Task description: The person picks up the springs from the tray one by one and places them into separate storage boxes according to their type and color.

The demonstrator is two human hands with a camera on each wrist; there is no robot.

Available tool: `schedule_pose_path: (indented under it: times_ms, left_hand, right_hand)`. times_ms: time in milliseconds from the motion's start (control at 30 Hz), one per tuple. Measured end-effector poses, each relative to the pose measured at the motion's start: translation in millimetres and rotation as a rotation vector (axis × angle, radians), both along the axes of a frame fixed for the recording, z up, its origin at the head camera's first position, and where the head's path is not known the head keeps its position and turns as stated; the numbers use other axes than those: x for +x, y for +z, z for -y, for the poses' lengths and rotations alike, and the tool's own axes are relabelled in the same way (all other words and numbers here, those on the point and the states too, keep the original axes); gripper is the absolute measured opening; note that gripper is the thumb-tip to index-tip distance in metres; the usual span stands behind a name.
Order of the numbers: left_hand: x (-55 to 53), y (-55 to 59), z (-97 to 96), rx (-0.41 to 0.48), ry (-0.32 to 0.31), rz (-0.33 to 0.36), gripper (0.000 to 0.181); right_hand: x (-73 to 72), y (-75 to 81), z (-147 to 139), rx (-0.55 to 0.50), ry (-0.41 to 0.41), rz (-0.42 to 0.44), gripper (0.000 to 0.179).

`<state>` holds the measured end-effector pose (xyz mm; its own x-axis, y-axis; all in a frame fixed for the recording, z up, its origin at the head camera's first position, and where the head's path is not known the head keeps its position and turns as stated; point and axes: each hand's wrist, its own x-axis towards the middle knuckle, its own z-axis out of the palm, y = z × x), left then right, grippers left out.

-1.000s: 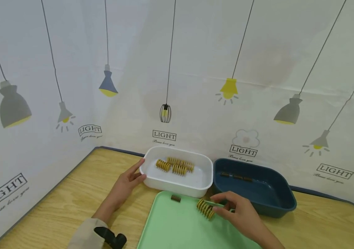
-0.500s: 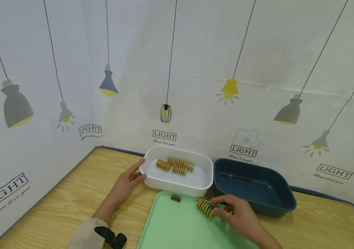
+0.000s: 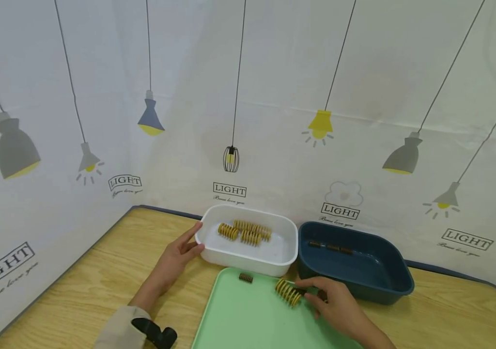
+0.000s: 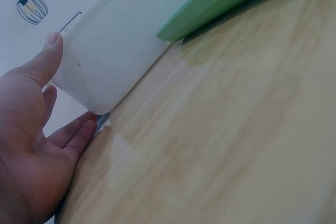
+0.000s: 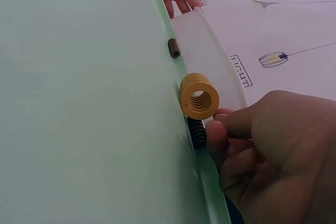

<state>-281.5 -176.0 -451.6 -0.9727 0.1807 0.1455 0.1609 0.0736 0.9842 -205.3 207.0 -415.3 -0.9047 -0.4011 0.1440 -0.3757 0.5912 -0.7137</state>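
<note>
In the head view my left hand (image 3: 175, 259) rests its fairly straight fingers and thumb against the left end of a white bin (image 3: 248, 259). Several yellow coil springs (image 3: 251, 237) lie in that bin. At the far rim of a green tray (image 3: 248, 315), my right hand (image 3: 339, 305) pinches a small dark coil spring (image 5: 197, 132) between thumb and index finger, partly hidden. Right beside those fingertips a large yellow coil spring (image 3: 288, 293) lies on the tray. Another small dark spring (image 3: 245, 277) lies near the tray's far left corner.
A dark blue bin (image 3: 387, 261) stands right of the white one, with several small dark springs (image 3: 333, 247) inside. Both bins stand behind the tray on a wood-grain table (image 3: 86, 286). A printed curtain (image 3: 178, 145) hangs close behind them.
My right thumb and index finger have drawn together at the small dark spring beside the large yellow one. My left hand stays against the white bin.
</note>
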Motion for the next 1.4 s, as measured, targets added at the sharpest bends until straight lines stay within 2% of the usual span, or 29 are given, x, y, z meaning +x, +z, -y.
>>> schedule_pose_path:
  times_ms: [200,467,700,900,1200,1400]
  left_hand:
    - [-0.1,-1.1,0.1,-0.003,-0.006,-0.009,0.063]
    - [0.9,-0.2,-0.2,-0.004,0.002,-0.007,0.063]
    - [1.4,-0.7,-1.1,-0.002,-0.007,-0.011,0.063]
    - [0.9,0.0,-1.3,-0.008,-0.002,-0.012,0.063]
    - [2.8,1.6,-1.6,-0.006,0.005,-0.003,0.062]
    - [2.9,1.8,-1.2,0.001,-0.002,-0.012,0.061]
  right_hand:
    - [-2.9,-7.7,-3,-0.014,0.016,0.0,0.029]
    - [-1.2,-17.2,1,0.018,-0.094,-0.05,0.025]
    - [2.3,-18.0,-1,0.017,-0.121,-0.054,0.02]
    - [3.4,-17.4,-4,0.0,-0.097,-0.02,0.019]
    - [1.2,-12.1,-9,0.014,-0.013,0.041,0.019]
    - [0.5,-11.3,-11,0.007,0.001,0.076,0.019]
